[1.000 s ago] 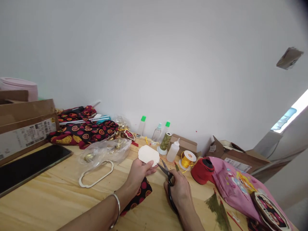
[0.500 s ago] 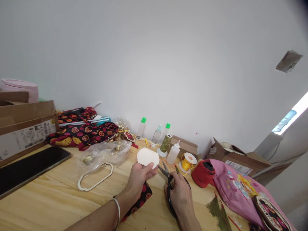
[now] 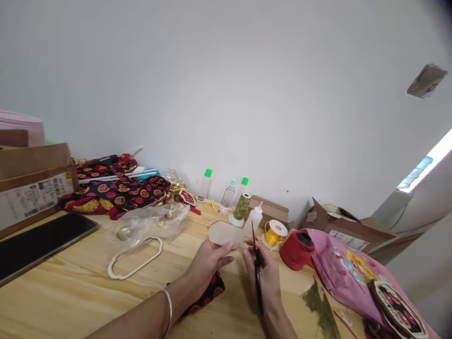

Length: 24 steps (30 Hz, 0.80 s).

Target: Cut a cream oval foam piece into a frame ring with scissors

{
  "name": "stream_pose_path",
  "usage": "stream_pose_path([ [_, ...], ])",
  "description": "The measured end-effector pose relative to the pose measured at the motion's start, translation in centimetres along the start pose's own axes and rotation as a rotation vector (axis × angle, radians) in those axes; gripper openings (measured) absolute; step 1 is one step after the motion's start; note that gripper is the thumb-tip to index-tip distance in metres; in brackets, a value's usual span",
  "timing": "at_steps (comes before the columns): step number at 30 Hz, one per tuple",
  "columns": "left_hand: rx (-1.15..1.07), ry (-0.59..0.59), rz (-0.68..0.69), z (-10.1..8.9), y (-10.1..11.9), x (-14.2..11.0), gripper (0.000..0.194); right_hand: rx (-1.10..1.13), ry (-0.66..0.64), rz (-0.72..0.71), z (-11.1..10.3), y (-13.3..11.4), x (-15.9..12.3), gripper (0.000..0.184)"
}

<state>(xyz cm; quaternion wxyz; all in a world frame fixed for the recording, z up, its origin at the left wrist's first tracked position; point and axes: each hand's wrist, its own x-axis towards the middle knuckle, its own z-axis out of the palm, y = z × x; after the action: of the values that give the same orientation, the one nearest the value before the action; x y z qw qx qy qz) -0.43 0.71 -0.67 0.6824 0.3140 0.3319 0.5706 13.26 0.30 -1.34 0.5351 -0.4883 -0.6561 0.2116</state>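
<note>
Between thumb and fingers, my left hand grips a pale plaque with a scalloped outline, held above the table. Black-handled scissors are in my right hand, their blades pointing up and seen nearly edge-on. The right fingertips are close to the plaque's right end; whether they touch it I cannot tell. Beneath my left wrist lies a piece of dark fabric with a red pattern. A pale scalloped frame rests on the table to the left.
Behind my hands stand a white squeeze bottle, a green thread spool, a yellow cord spool and a red thread cone. A phone and a cardboard box occupy the left; a pink bag lies right.
The scissors have swung from pointing at the plaque to upright in my right hand. The plaque has tilted and moved slightly right, and my right fingers have come nearer its end.
</note>
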Motion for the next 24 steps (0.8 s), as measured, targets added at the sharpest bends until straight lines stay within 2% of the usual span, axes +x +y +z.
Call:
stream_pose_path([
  [3,0.012,-0.112,-0.067,0.3,-0.2,-0.2,0.027,0.070,-0.032,-0.004,0.0,-0.4,0.0,0.010],
  [12,0.012,-0.264,-0.130,0.8,1.2,-0.9,0.037,0.286,-0.011,0.092,-1.2,-0.4,0.6,0.015],
  [14,0.081,-0.258,-0.113,0.6,1.8,-0.7,0.034,0.301,-0.049,0.107,-1.5,-0.6,0.5,0.015],
  [18,0.346,-0.159,0.018,-0.1,2.8,0.0,0.026,0.269,-0.137,0.130,-1.7,-0.9,0.4,0.016],
  [20,0.444,-0.146,0.019,-0.3,2.8,0.3,0.022,0.253,-0.144,0.121,-1.6,-0.9,0.5,0.017],
  [22,0.420,-0.151,-0.037,-0.4,2.6,0.5,0.018,0.233,-0.124,0.104,-1.5,-0.9,0.7,0.018],
  [24,0.272,-0.127,-0.072,-0.5,2.4,0.6,0.017,0.143,-0.116,0.090,-1.7,-0.8,0.9,0.020],
])
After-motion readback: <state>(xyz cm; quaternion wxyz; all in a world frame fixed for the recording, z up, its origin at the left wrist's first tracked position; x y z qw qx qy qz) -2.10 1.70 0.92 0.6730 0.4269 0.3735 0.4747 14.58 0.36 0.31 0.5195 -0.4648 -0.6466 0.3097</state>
